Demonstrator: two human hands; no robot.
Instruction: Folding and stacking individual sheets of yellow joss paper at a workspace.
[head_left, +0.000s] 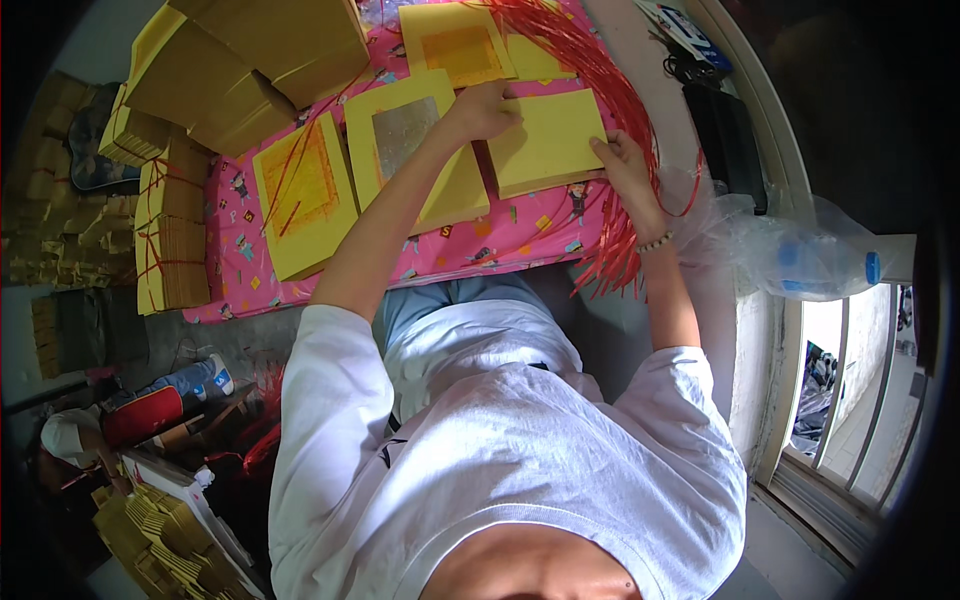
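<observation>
A stack of plain yellow paper sheets (548, 140) lies on the table in front of me. At its left edge is my left hand (485, 110), fingers bent and closed on the upper left corner. My right hand (625, 165) grips the right edge, thumb on top; a beaded bracelet circles that wrist. Left of this stack lies a yellow paper stack with a silvery square (398, 135), partly behind my left forearm. Further left is a yellow stack with an orange square (303, 185), red strings across it. Another orange-printed stack (460, 52) sits behind.
A bundle of red plastic strings (628, 85) hangs over the right side of the pink patterned tablecloth (440, 262). Tall brown-yellow paper bundles (240, 75) rise at the back left, with red-tied bundles (172, 235) below. A large clear plastic bottle (800, 260) is at right by the barred window.
</observation>
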